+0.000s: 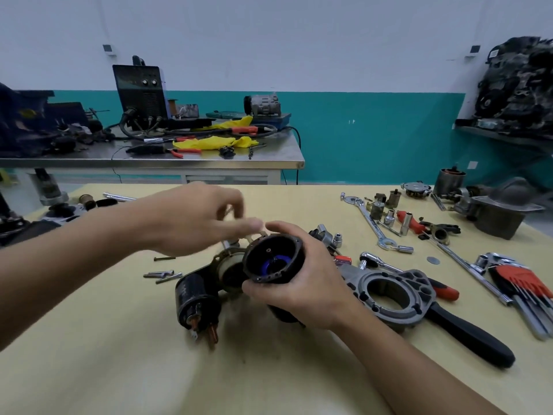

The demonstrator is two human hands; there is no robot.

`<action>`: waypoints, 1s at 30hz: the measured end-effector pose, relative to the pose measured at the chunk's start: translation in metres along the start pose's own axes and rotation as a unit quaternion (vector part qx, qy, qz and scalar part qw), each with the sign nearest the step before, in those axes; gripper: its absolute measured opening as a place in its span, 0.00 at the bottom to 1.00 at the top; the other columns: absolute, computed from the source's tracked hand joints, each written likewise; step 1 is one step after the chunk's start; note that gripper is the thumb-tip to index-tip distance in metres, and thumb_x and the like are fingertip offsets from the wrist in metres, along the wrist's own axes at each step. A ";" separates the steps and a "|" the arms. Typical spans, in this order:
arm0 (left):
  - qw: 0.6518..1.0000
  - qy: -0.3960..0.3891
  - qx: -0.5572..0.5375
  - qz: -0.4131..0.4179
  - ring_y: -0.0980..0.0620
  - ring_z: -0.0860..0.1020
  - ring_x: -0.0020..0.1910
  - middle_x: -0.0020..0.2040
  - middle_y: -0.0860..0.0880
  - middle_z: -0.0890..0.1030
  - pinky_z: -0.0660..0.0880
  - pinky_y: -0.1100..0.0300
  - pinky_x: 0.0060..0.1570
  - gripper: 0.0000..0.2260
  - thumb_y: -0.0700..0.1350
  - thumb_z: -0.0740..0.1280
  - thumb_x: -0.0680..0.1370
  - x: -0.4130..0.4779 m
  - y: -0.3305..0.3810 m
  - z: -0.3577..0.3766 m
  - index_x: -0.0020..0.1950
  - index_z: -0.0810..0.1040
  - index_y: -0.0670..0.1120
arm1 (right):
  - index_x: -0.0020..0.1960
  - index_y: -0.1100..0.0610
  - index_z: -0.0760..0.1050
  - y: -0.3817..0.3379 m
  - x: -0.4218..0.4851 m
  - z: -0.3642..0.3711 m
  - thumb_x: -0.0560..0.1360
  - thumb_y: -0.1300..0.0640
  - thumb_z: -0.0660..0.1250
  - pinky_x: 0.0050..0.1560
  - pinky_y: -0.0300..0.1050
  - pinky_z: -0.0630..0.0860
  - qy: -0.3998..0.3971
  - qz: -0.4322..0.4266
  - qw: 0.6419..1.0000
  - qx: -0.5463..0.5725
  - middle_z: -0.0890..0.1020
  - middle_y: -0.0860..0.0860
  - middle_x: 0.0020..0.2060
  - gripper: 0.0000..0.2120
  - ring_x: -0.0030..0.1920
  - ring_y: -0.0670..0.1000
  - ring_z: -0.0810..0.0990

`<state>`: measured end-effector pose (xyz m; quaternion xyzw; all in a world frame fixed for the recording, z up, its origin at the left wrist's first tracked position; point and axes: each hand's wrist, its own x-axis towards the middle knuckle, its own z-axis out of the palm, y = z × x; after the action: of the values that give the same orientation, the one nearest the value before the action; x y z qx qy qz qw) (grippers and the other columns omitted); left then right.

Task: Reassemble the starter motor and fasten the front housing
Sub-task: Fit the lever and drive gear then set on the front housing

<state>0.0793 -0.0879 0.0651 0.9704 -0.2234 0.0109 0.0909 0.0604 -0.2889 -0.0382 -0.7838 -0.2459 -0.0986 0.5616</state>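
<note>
My right hand point(302, 283) grips a black round motor casing point(273, 259), its open end facing me with a blue ring inside. My left hand point(194, 220) hovers just above and left of the casing, blurred, fingers bent towards its top rim; whether it holds anything is unclear. Below them the starter body with its black solenoid point(197, 298) lies on the yellow table top point(119, 369). The grey aluminium front housing point(392, 292) lies to the right. Several long bolts point(163, 275) lie left of the solenoid.
Wrenches, sockets and a ratchet point(380, 262) are scattered at the right, with hex keys point(520, 283) and a black-handled tool point(472, 336). More starter parts point(496, 211) sit at the far right edge. A steel bench point(149, 160) with a welder stands behind.
</note>
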 end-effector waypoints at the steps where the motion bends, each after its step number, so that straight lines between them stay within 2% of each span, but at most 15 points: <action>1: 0.998 0.013 -0.015 -0.064 0.62 0.77 0.39 0.39 0.58 0.79 0.68 0.62 0.35 0.29 0.76 0.49 0.68 -0.008 -0.012 0.003 0.51 0.75 0.57 | 0.69 0.51 0.72 0.000 0.000 0.000 0.61 0.48 0.82 0.56 0.29 0.75 -0.005 0.005 1.000 -0.004 0.81 0.38 0.55 0.40 0.58 0.36 0.79; 4: 0.978 -0.045 -0.082 -0.185 0.55 0.80 0.42 0.43 0.51 0.82 0.74 0.59 0.40 0.36 0.80 0.50 0.64 -0.036 -0.036 0.034 0.47 0.78 0.51 | 0.59 0.49 0.78 0.000 0.000 0.005 0.62 0.52 0.83 0.52 0.35 0.79 -0.020 0.001 1.000 -0.001 0.83 0.42 0.49 0.28 0.54 0.42 0.82; 6: 0.960 -0.068 -0.171 -0.212 0.54 0.80 0.38 0.41 0.51 0.83 0.75 0.58 0.39 0.39 0.82 0.58 0.61 -0.045 -0.035 0.054 0.45 0.80 0.48 | 0.52 0.50 0.80 -0.002 0.001 0.010 0.61 0.52 0.83 0.49 0.44 0.81 -0.022 -0.004 1.000 -0.018 0.84 0.45 0.45 0.22 0.49 0.45 0.83; 8: 0.940 -0.048 -0.249 -0.228 0.55 0.78 0.33 0.35 0.51 0.82 0.73 0.60 0.35 0.33 0.75 0.70 0.58 -0.042 -0.031 0.068 0.42 0.82 0.46 | 0.50 0.50 0.81 -0.001 0.001 0.012 0.61 0.50 0.83 0.48 0.47 0.81 -0.018 -0.010 0.999 -0.036 0.85 0.45 0.44 0.20 0.47 0.46 0.84; 10: 0.920 -0.027 -0.304 -0.245 0.55 0.78 0.29 0.32 0.50 0.82 0.72 0.62 0.30 0.22 0.61 0.78 0.62 -0.036 -0.027 0.078 0.41 0.82 0.45 | 0.51 0.48 0.81 -0.001 0.000 0.011 0.61 0.50 0.83 0.48 0.40 0.81 -0.005 -0.010 1.000 -0.029 0.85 0.42 0.45 0.21 0.49 0.44 0.84; 13: 0.897 -0.020 -0.349 -0.270 0.52 0.76 0.26 0.30 0.49 0.80 0.69 0.64 0.25 0.13 0.50 0.78 0.65 -0.031 -0.023 0.081 0.41 0.82 0.43 | 0.52 0.46 0.80 -0.001 -0.002 0.008 0.61 0.47 0.82 0.47 0.33 0.78 0.018 -0.017 0.999 -0.031 0.84 0.39 0.46 0.21 0.50 0.41 0.83; 17: 0.828 0.016 -0.474 -0.300 0.49 0.73 0.27 0.34 0.45 0.79 0.64 0.65 0.25 0.13 0.50 0.76 0.63 -0.035 -0.028 0.079 0.42 0.84 0.43 | 0.49 0.46 0.81 -0.003 -0.002 0.008 0.60 0.42 0.81 0.45 0.38 0.80 0.036 -0.016 0.999 -0.034 0.85 0.41 0.44 0.21 0.48 0.43 0.84; 20: 0.761 0.058 -0.580 -0.284 0.48 0.77 0.28 0.39 0.41 0.82 0.73 0.62 0.25 0.07 0.45 0.74 0.68 -0.038 -0.024 0.086 0.41 0.85 0.42 | 0.48 0.47 0.81 -0.005 -0.003 0.010 0.61 0.41 0.81 0.43 0.41 0.81 0.039 -0.009 0.998 -0.038 0.85 0.42 0.43 0.20 0.46 0.44 0.84; 22: 0.733 0.115 -0.620 -0.255 0.45 0.77 0.30 0.39 0.40 0.82 0.79 0.55 0.30 0.07 0.42 0.75 0.69 -0.038 -0.015 0.094 0.43 0.84 0.40 | 0.48 0.47 0.81 -0.004 -0.003 0.011 0.62 0.45 0.81 0.42 0.40 0.82 0.037 -0.002 0.999 -0.028 0.85 0.43 0.43 0.18 0.46 0.44 0.84; 23: 0.737 0.151 -0.615 -0.238 0.43 0.78 0.31 0.39 0.39 0.83 0.80 0.52 0.31 0.07 0.42 0.76 0.69 -0.038 -0.011 0.097 0.44 0.84 0.41 | 0.47 0.47 0.82 -0.004 -0.003 0.011 0.62 0.46 0.81 0.42 0.41 0.82 0.036 0.004 0.999 -0.021 0.85 0.43 0.43 0.17 0.45 0.44 0.84; 25: 0.769 0.220 -0.569 -0.189 0.42 0.81 0.31 0.38 0.38 0.83 0.78 0.54 0.28 0.08 0.43 0.79 0.68 -0.038 -0.004 0.100 0.45 0.84 0.45 | 0.47 0.48 0.82 -0.004 -0.003 0.012 0.62 0.46 0.81 0.42 0.43 0.83 0.040 0.019 0.999 -0.009 0.86 0.44 0.42 0.17 0.45 0.45 0.85; 27: 0.813 0.274 -0.495 -0.137 0.47 0.83 0.32 0.37 0.44 0.84 0.77 0.58 0.28 0.14 0.46 0.83 0.63 -0.039 -0.001 0.099 0.46 0.85 0.51 | 0.47 0.48 0.82 -0.004 -0.002 0.012 0.62 0.46 0.81 0.43 0.44 0.84 0.049 0.028 0.998 -0.003 0.86 0.43 0.42 0.17 0.45 0.44 0.85; 30: 0.877 0.313 -0.358 -0.067 0.56 0.82 0.37 0.44 0.53 0.85 0.78 0.62 0.32 0.18 0.46 0.80 0.64 -0.041 0.001 0.093 0.51 0.84 0.59 | 0.47 0.49 0.82 -0.003 0.000 0.011 0.62 0.49 0.82 0.44 0.41 0.83 0.061 0.042 0.997 0.021 0.86 0.42 0.41 0.16 0.45 0.42 0.85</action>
<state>0.0397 -0.0879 -0.0286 0.8301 -0.1058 0.2273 0.4981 0.0573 -0.2781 -0.0393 -0.7742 -0.1802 -0.1174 0.5953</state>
